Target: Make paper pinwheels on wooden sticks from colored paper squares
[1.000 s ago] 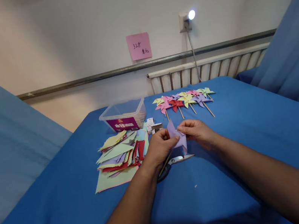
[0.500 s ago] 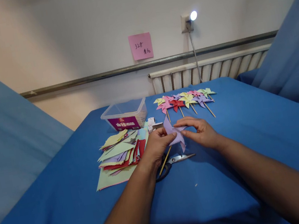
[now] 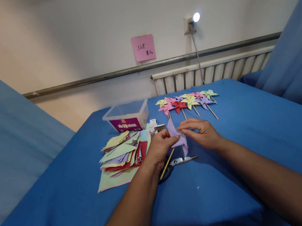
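Note:
A light purple paper pinwheel [image 3: 178, 140] is held above the table, its thin wooden stick [image 3: 167, 163] slanting down to the left. My left hand [image 3: 161, 146] pinches it from the left, with the thumb lying across the paper. From the right, the closed fingertips of my right hand [image 3: 200, 131] pinch at the pinwheel's upper right part; the exact bit between them is too small to make out. Black-handled scissors [image 3: 180, 160] lie just below the pinwheel, blades pointing right, their handles partly behind the stick and my left wrist.
Stacked coloured paper pieces [image 3: 123, 154] lie left of my hands. Behind them stands a clear plastic tub [image 3: 127, 119] with a purple label. Small white boxes [image 3: 154, 126] sit beside it. Several pinwheels on sticks [image 3: 189, 102] lie at the back of the blue-covered table [image 3: 240, 198].
The fingers of my right hand have drawn closer together at the pinwheel's upper right. The pinwheel has turned slightly, while my left hand keeps its hold.

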Demonstrator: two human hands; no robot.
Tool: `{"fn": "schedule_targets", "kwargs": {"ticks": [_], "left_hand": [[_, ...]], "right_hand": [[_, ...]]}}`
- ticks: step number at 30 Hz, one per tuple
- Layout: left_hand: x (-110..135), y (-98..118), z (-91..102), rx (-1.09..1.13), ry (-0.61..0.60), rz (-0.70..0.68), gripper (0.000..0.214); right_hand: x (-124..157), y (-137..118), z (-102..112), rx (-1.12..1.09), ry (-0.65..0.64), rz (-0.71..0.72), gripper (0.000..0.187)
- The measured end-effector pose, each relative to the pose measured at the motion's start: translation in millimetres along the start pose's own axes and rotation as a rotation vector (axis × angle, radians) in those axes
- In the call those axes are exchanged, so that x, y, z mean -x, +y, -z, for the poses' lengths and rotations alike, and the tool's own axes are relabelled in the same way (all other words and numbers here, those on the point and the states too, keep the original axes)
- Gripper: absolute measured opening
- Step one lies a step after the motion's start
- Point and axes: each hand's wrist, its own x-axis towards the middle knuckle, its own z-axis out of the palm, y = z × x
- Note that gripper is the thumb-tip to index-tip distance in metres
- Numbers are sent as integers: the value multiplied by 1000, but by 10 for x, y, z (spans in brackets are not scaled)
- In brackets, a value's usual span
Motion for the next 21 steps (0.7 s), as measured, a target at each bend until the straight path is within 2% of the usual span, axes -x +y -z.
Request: {"fn": "schedule_targets", "kwargs": {"ticks": [6, 11, 18, 21], "left_hand": [[-33, -15, 40, 17, 31, -14, 36], [-26, 4, 75, 9, 16, 3, 36], [-30, -2, 67, 11, 29, 10, 35], [-41, -11, 69, 11, 25, 20, 35]], "right_hand": [[6, -49, 52, 35, -66, 57, 20], [19, -73, 58, 75, -94, 100, 30], [-7, -19, 44, 149, 44, 177, 25], [-10, -34, 65, 191, 11, 197, 25]]}}
